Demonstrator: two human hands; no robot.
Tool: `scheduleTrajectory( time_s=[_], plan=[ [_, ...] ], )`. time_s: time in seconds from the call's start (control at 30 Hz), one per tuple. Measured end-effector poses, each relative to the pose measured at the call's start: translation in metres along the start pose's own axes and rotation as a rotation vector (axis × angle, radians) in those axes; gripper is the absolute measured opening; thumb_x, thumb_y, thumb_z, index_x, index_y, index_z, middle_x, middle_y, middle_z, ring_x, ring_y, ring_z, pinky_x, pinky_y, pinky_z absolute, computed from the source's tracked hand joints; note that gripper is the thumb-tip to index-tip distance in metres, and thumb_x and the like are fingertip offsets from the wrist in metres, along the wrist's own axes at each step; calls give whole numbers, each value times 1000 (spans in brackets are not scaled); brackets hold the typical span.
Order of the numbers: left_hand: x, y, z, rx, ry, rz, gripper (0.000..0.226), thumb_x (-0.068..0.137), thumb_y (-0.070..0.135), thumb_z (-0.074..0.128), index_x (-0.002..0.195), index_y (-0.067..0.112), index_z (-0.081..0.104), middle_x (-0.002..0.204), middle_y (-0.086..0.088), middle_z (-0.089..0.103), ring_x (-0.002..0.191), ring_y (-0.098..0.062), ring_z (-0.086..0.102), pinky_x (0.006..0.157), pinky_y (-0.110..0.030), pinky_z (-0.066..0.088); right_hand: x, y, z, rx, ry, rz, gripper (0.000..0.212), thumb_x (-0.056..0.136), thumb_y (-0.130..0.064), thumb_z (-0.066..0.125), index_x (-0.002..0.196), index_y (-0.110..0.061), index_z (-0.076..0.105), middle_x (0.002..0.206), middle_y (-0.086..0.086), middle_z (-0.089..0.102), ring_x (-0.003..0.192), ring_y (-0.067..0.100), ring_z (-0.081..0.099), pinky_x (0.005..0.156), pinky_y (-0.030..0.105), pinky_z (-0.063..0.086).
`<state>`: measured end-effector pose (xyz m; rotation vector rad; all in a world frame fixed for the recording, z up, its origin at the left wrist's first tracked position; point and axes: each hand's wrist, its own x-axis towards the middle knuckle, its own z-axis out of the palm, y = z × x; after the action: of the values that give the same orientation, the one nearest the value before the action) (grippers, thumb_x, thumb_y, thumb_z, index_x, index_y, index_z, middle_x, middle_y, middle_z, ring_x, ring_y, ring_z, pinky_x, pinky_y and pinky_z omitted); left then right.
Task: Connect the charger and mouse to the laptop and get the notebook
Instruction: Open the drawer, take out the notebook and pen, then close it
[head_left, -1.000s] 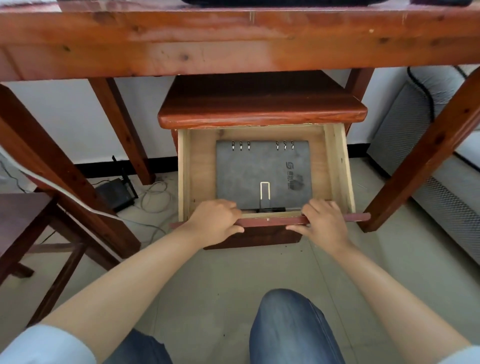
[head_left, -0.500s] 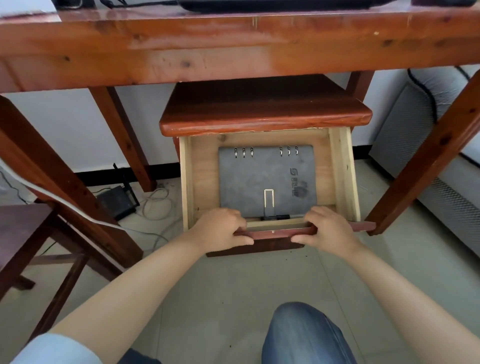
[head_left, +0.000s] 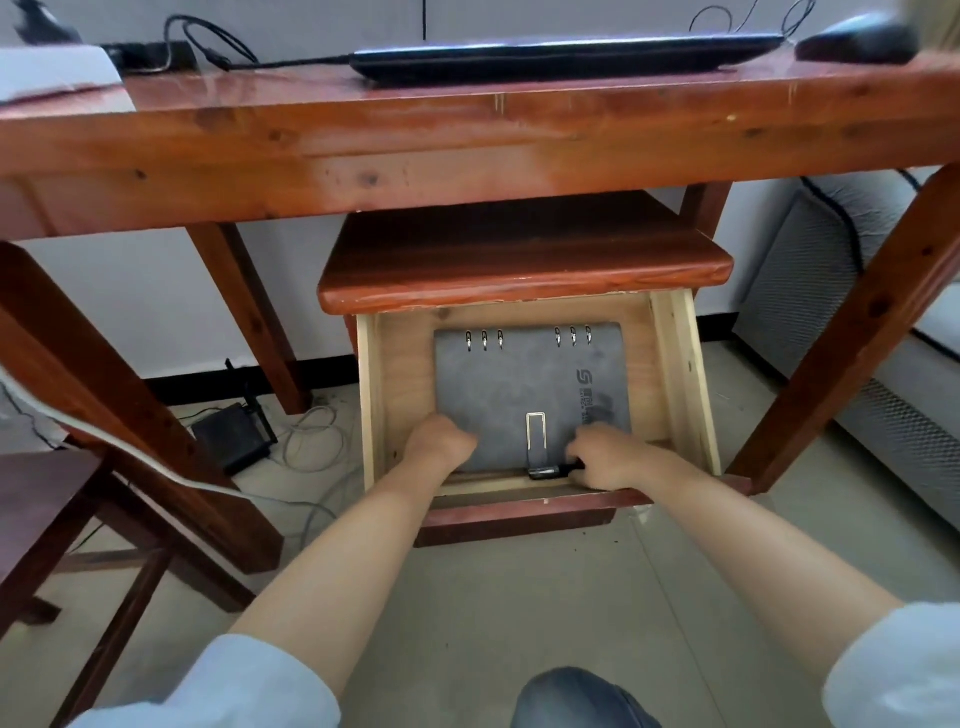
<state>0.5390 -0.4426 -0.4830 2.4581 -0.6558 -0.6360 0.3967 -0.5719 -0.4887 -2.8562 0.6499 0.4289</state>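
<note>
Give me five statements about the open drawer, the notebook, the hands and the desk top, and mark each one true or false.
1. The wooden drawer is pulled out. True.
2. The grey ring-bound notebook lies on the floor. False: it lies flat inside the drawer.
3. Both the left hand and the right hand reach into the drawer at the notebook's near edge. True.
4. The black laptop on the red-brown wooden desk stands open. False: its lid is closed.
5. The dark computer mouse sits inside the drawer. False: it sits on the desk, right of the laptop.
</note>
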Motion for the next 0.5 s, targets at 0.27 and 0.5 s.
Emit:
scheduleTrajectory(
  time_s=[0.27, 0.5],
  plan=[
    [1, -3, 3, -82, 8, -22, 35, 89, 20, 54, 118, 0, 54, 128, -18, 57, 116, -31, 55, 91, -29, 45, -6, 27, -7, 288, 462, 439, 28, 95, -15, 44, 111, 8, 49, 117, 27, 56, 109, 38, 51, 90, 37, 40],
    [0, 1, 7, -213, 39, -96, 35, 86, 17, 56, 116, -2, 55, 125, -19, 59, 113, -31, 57, 91, -31, 47, 15, 20, -18, 726, 410, 646, 31, 80, -38, 67, 76, -7, 61, 103, 17, 68, 83, 28, 60, 66, 29, 44]
  ],
)
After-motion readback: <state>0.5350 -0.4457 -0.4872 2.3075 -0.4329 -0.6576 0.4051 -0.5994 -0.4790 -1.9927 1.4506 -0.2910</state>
